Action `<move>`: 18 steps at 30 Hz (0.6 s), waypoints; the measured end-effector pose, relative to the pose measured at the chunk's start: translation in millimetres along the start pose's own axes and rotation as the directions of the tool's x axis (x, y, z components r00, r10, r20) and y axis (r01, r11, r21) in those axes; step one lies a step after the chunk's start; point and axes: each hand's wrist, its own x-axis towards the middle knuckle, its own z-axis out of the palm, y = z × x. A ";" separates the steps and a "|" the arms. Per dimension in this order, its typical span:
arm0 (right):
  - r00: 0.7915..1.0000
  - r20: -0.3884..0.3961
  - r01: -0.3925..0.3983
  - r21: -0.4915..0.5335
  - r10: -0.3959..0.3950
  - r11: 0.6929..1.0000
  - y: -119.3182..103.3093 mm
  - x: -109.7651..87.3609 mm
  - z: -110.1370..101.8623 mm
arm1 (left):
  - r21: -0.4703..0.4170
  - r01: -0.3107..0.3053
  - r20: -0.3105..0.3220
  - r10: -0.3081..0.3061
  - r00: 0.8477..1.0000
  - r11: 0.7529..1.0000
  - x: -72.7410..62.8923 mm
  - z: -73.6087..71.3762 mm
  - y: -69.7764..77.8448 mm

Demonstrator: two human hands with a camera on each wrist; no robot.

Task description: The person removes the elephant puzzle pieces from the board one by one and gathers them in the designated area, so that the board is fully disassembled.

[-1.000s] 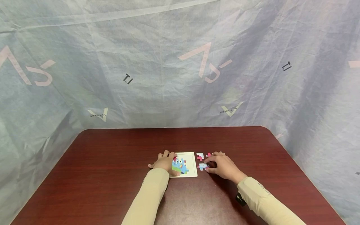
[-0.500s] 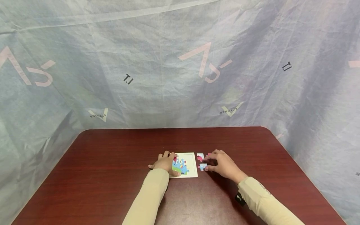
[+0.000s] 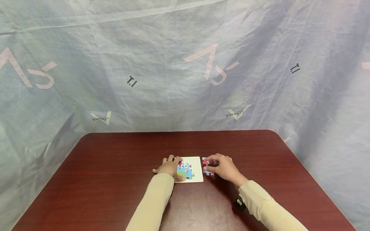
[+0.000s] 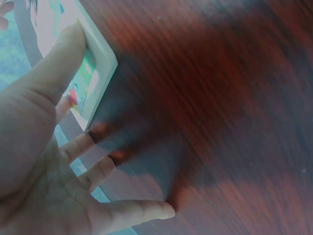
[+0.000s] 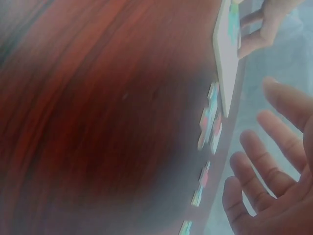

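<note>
A puzzle board with a pale rim lies flat on the table, its left part filled with blue and green picture pieces. Across its left side spreads my left hand; the thumb rests on the board, and the other fingertips touch the table beyond the edge in the left wrist view. Over loose jigsaw pieces to the right of the board hovers my right hand. Nothing is between its separated thumb and fingers in the right wrist view. Beneath it lie a blue jigsaw piece and others, partly hidden by the hand.
More loose pieces lie in a row in the right wrist view, one pink and white and another at the bottom edge. The dark red wooden table ends at a hanging grey cloth.
My right hand has shifted left, closer to the board, and its fingers now reach over the nearest loose pieces. My left hand has stayed on the board.
</note>
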 end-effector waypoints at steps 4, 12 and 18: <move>1.000 0.008 -0.011 0.039 0.011 0.999 -5.3 3.2 3.0 | 0.004 0.007 -0.002 -0.007 1.000 1.000 2.2 1.5 -0.6; 0.999 0.034 -0.023 0.104 0.019 0.994 -15.7 10.2 13.5 | 0.001 0.028 0.007 -0.028 1.000 1.000 7.8 4.4 -2.3; 0.998 0.033 -0.048 0.106 0.045 0.993 -23.1 13.7 20.3 | 0.006 0.028 0.011 -0.028 1.000 1.000 8.7 5.0 -2.6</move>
